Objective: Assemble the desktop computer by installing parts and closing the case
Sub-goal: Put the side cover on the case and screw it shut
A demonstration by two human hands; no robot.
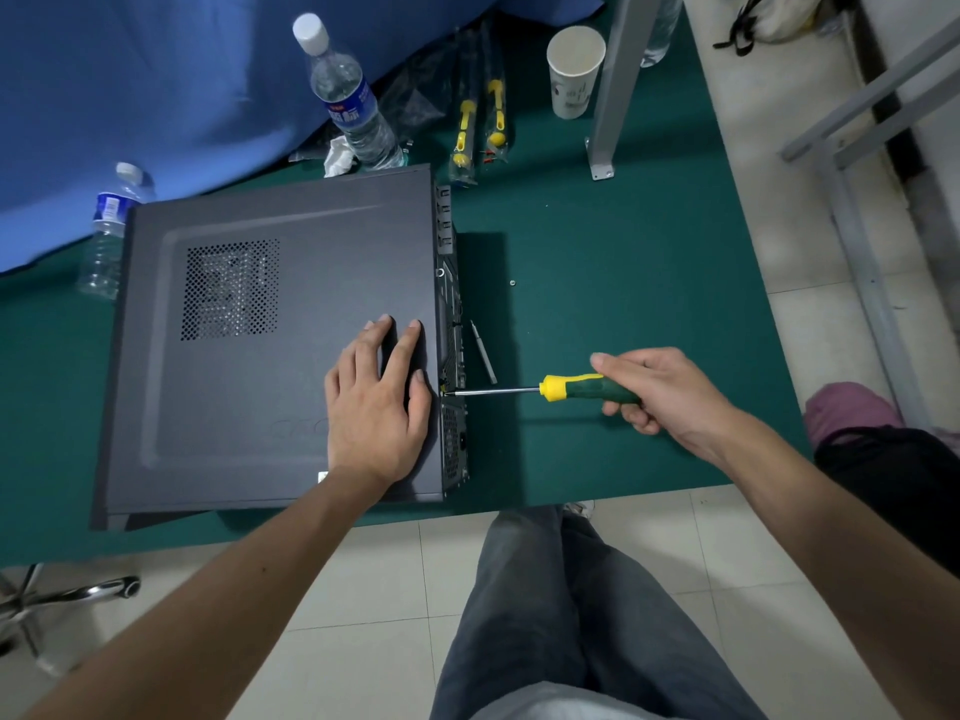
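A dark grey computer case [249,356] lies on its side on the green table [623,252], its side panel with a vent grille on top. My left hand [376,402] presses flat on the panel near its right edge, fingers spread. My right hand [660,392] grips the green and yellow handle of a screwdriver [566,389]. The shaft lies level and its tip meets the rear edge of the case, just right of my left thumb. A small screw [512,283] lies loose on the table to the right of the case.
A thin grey metal strip [484,351] lies beside the rear panel. Two water bottles [350,96] [106,236], a paper cup [574,70], bagged yellow-handled tools [478,122] and a crumpled tissue [338,155] sit at the back. A metal post [613,90] stands at the back right.
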